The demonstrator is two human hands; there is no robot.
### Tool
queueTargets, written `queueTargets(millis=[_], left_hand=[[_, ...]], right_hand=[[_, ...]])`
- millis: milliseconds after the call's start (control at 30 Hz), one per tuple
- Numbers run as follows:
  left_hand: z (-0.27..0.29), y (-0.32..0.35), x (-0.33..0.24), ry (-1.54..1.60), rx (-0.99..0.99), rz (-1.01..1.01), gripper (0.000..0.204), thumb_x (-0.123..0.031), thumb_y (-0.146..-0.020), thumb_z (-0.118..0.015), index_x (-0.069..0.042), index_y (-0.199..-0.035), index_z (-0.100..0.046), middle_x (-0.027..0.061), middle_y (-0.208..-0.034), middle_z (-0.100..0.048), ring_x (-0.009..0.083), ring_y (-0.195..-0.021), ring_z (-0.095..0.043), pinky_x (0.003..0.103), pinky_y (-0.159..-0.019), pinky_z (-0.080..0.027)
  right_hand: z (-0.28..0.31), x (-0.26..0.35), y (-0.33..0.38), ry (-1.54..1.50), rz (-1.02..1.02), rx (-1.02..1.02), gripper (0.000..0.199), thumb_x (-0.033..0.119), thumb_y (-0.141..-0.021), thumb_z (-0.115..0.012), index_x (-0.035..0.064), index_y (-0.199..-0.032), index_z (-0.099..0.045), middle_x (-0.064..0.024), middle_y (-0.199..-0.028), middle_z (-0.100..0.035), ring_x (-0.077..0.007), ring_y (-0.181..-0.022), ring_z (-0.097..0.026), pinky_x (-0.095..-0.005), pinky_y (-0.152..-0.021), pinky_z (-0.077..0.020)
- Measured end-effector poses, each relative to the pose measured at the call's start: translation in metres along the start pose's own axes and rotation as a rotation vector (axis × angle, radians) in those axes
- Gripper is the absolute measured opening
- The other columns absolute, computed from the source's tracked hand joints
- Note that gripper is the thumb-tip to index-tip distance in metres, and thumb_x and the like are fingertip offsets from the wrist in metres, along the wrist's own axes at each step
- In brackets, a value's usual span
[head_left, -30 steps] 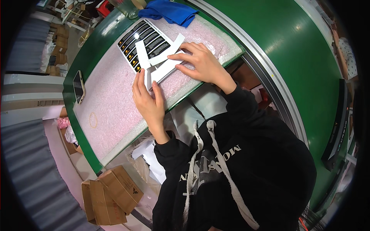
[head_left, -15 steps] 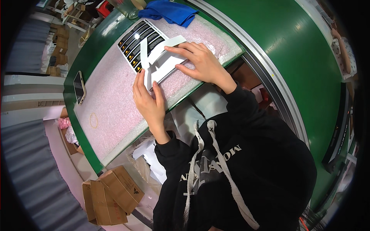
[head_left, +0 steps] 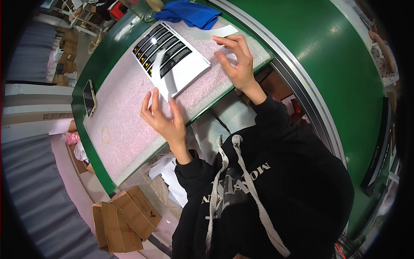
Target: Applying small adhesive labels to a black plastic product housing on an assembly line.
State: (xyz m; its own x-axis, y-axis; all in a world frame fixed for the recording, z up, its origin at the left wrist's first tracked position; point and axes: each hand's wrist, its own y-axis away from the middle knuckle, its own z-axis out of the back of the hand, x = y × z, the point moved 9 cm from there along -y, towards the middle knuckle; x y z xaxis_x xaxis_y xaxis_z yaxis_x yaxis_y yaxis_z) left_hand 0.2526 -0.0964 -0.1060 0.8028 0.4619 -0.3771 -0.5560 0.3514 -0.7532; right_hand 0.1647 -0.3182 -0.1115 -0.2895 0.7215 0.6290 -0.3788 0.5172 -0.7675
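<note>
A stack of white sheets or a white panel (head_left: 185,71) lies on the bench, its far part bearing a label sheet (head_left: 164,41) with black blocks and small yellow triangles. My left hand (head_left: 166,123) hovers by its near left corner, fingers apart. Between that hand and the label, a narrow white strip (head_left: 168,84) lies across the panel, blurred at its upper end. Over the panel's right side is my right hand (head_left: 239,64), fingers spread and nothing between them. Just beyond its fingertips a second white strip (head_left: 223,31) rests near the blue cloth.
Pinkish bubble wrap (head_left: 125,121) covers the green bench. A phone (head_left: 89,98) sits at its left edge, near a rubber band (head_left: 105,135). A blue cloth (head_left: 189,14) lies at the far side. Cardboard boxes (head_left: 125,220) stand below left. A metal rail (head_left: 293,64) runs on the right.
My hands have moved apart and come off the panel. The right-hand strip has shifted away to the far right; the left strip now lies lower across the panel, uncovering its white surface.
</note>
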Motion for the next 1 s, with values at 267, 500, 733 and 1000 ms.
queueTargets(millis=[267,500,733,1000], left_hand=[[-0.026,0.005,0.010,0.092,0.198,0.110,0.059,-0.009,-0.084,-0.060,-0.002,-0.137,-0.037,0.0206,-0.125,-0.051,0.0377,-0.110,-0.049,0.043,-0.095,-0.038],[-0.024,0.001,0.007,0.076,0.202,0.068,0.060,-0.010,-0.084,-0.060,0.000,-0.138,-0.035,0.0227,-0.129,-0.048,0.0396,-0.111,-0.049,0.044,-0.095,-0.037],[-0.023,0.001,0.006,0.024,0.222,0.097,0.062,-0.011,-0.084,-0.059,0.000,-0.139,-0.034,0.0231,-0.128,-0.048,0.0392,-0.110,-0.048,0.045,-0.093,-0.037],[-0.020,0.002,0.006,0.003,0.194,0.073,0.066,-0.010,-0.082,-0.060,-0.002,-0.141,-0.031,0.0225,-0.125,-0.050,0.0376,-0.105,-0.051,0.042,-0.090,-0.039]], right_hand=[[-0.014,-0.011,0.007,-0.036,-0.125,0.131,0.035,0.005,-0.086,-0.059,0.0079,-0.120,-0.059,-0.0103,-0.089,-0.062,-0.0191,-0.076,-0.061,-0.0289,-0.071,-0.0479],[-0.013,0.007,0.002,0.027,-0.037,0.123,0.034,0.001,-0.087,-0.057,0.0079,-0.120,-0.059,-0.0102,-0.089,-0.062,-0.0210,-0.072,-0.061,-0.0284,-0.067,-0.0490],[0.029,-0.012,-0.047,0.231,-0.019,-0.015,0.046,0.010,-0.088,-0.058,0.0095,-0.132,-0.046,-0.0117,-0.089,-0.060,-0.0237,-0.080,-0.060,-0.0349,-0.076,-0.0481],[0.155,-0.214,-0.190,0.593,-0.980,-0.505,0.083,0.038,-0.089,-0.048,0.0211,-0.147,0.008,-0.0397,-0.127,-0.034,-0.0486,-0.110,-0.043,-0.0591,-0.094,-0.0312]])
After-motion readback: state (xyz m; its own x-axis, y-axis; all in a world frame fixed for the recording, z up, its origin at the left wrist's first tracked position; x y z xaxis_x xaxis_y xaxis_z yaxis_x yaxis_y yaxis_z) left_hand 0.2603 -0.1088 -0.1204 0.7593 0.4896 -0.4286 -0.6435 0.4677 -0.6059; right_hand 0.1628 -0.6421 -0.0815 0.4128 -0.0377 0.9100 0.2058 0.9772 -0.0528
